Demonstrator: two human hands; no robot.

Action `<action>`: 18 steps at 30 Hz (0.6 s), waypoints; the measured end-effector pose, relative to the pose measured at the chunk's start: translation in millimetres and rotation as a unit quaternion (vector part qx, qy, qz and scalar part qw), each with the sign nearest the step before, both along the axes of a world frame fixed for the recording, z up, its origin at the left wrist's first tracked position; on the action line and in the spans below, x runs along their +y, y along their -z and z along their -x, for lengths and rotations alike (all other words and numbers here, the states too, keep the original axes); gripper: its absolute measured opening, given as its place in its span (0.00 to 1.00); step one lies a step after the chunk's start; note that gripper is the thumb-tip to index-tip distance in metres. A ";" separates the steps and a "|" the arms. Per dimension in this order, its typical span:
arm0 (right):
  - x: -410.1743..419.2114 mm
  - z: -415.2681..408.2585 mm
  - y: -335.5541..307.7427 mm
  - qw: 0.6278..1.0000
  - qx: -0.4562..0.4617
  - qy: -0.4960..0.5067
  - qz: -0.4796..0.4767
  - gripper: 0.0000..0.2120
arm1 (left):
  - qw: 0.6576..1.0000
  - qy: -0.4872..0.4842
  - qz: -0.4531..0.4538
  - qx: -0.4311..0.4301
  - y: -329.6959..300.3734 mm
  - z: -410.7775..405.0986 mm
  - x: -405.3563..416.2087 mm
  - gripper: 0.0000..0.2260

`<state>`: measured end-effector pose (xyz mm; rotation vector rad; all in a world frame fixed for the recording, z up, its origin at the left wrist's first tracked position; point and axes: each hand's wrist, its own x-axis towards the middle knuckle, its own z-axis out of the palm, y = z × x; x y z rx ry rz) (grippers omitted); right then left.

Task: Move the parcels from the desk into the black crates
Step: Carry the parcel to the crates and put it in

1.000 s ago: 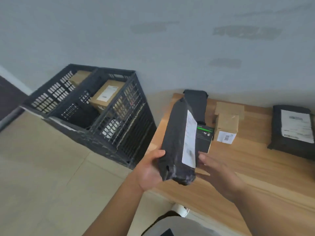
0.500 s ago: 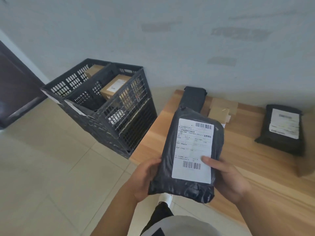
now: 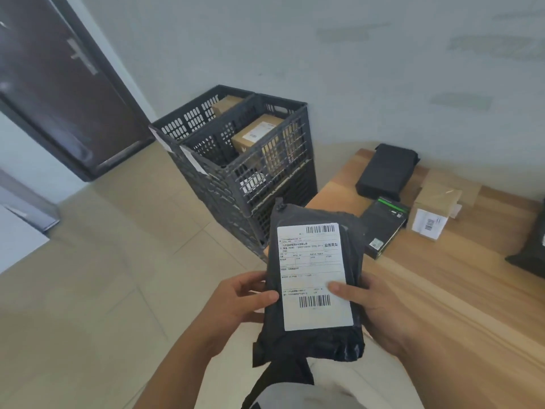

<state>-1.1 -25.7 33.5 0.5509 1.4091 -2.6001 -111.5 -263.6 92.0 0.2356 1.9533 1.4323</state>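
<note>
Both hands point(image 3: 312, 305) grip one black parcel point(image 3: 312, 335) – crinkled wrap, white barcoded label

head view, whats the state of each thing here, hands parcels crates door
left hand: gripping the held parcel's left edge
right hand: gripping its right edge, thumb on label
black mailer parcel: held up, label facing camera
black crates: on floor, boxes inside
black bag: lying on desk
cardboard box: on desk
door: closed
</note>
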 end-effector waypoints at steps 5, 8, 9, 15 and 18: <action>-24.0 29.5 1.6 0.999 -0.008 -0.033 -0.004 0.22 | 0.997 -0.057 -0.036 -0.031 5.4 11.0 -32.8 0.17; -36.6 49.4 4.6 0.999 -0.025 -0.037 -0.007 0.25 | 0.995 -0.071 -0.047 -0.048 12.8 26.8 -47.1 0.17; -42.0 58.0 5.6 0.999 -0.032 -0.038 -0.006 0.25 | 0.995 -0.073 -0.048 -0.053 15.6 33.9 -52.8 0.17; -93.5 130.6 3.6 0.995 -0.049 -0.077 -0.031 0.32 | 0.987 -0.103 -0.090 -0.084 27.4 91.2 -109.7 0.20; -126.9 176.1 -3.3 0.993 -0.058 -0.086 -0.063 0.37 | 0.980 -0.118 -0.119 -0.108 30.4 129.1 -144.4 0.23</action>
